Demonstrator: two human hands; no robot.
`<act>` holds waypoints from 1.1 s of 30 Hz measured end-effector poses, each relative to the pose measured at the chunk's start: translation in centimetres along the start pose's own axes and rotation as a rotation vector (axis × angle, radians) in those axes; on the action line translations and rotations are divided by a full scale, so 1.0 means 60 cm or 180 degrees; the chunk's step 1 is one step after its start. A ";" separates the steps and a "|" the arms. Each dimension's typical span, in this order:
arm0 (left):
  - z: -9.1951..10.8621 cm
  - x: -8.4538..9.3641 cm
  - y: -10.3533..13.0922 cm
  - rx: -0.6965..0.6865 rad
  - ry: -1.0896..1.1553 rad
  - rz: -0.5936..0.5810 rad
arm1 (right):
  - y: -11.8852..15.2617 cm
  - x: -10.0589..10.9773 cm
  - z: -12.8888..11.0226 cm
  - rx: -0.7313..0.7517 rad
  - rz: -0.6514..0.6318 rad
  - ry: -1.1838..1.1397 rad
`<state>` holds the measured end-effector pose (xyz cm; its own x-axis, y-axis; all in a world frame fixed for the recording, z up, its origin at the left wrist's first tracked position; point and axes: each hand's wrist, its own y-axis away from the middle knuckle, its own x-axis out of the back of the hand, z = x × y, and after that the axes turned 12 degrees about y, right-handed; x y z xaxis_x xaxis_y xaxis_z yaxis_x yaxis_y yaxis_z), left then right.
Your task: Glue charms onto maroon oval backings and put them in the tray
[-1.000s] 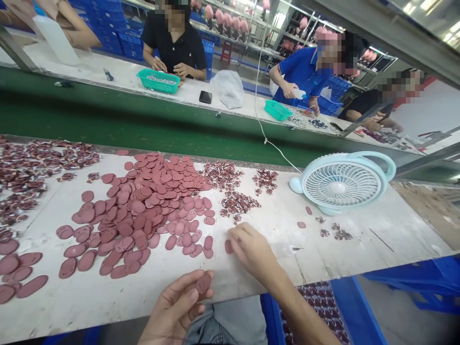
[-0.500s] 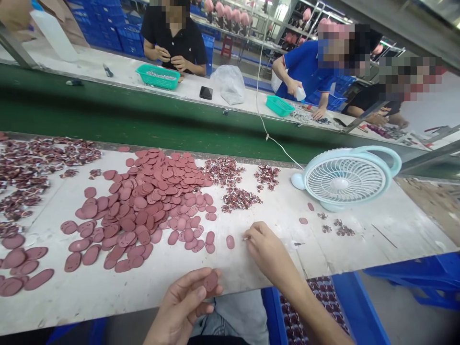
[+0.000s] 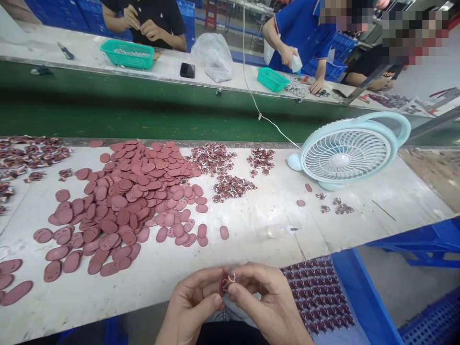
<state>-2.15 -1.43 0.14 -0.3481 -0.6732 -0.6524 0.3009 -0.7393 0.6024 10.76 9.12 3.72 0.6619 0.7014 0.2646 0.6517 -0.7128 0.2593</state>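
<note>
Close to the table's front edge, my left hand (image 3: 192, 299) pinches a flat, dark red oval piece (image 3: 223, 284) between thumb and fingers. Pressed up against that piece is a small ring-shaped part (image 3: 232, 278) with a pale and golden edge, gripped by the thumb and forefinger of my right hand (image 3: 268, 294). Both hands meet over my lap, and fingers partly cover the two parts. Beyond them a single red oval (image 3: 224, 233) lies apart from a big heap of similar ovals (image 3: 143, 182).
Small dark-red and white parts lie in piles (image 3: 233, 187) behind. A clear needle-tipped bottle (image 3: 276, 231) rests right of centre. A pale blue fan (image 3: 345, 153) stands back right. A blue crate (image 3: 373, 302) by my right arm holds rows of assembled pieces. Co-workers sit opposite.
My right hand has come back from the table to my left hand, bringing a small ring-shaped part against the oval. The clear bottle is uncovered. The view has tilted down.
</note>
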 end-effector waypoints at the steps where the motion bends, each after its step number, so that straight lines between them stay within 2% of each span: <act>1: -0.001 0.000 0.000 -0.0003 -0.0004 -0.0014 | -0.002 0.002 0.001 0.0058 0.0003 0.0033; 5: -0.005 0.004 -0.004 -0.0072 -0.0052 -0.0056 | -0.005 0.014 0.004 0.0198 -0.0111 0.0164; 9: -0.007 0.011 -0.010 -0.0047 -0.0216 -0.0154 | -0.008 0.024 0.005 0.0031 -0.0287 0.0142; 12: -0.011 0.013 -0.012 -0.0098 -0.0338 -0.0221 | -0.009 0.024 0.005 -0.0014 -0.0229 0.0126; 19: -0.020 0.005 -0.008 -0.0309 -0.0366 -0.0027 | -0.007 0.013 0.007 -0.0245 -0.0170 -0.0186; 27: -0.020 0.002 -0.012 -0.0503 -0.0473 -0.0161 | -0.011 0.021 0.008 -0.0488 -0.0297 -0.0713; 33: -0.022 -0.009 -0.006 -0.0720 -0.0442 -0.0018 | -0.008 0.018 0.011 -0.0346 -0.0227 -0.0734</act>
<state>-0.90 -0.83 -0.34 -0.4642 -0.6722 -0.5768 0.4839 -0.7379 0.4705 11.39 10.21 3.29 0.6908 0.7226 0.0266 0.6643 -0.6487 0.3712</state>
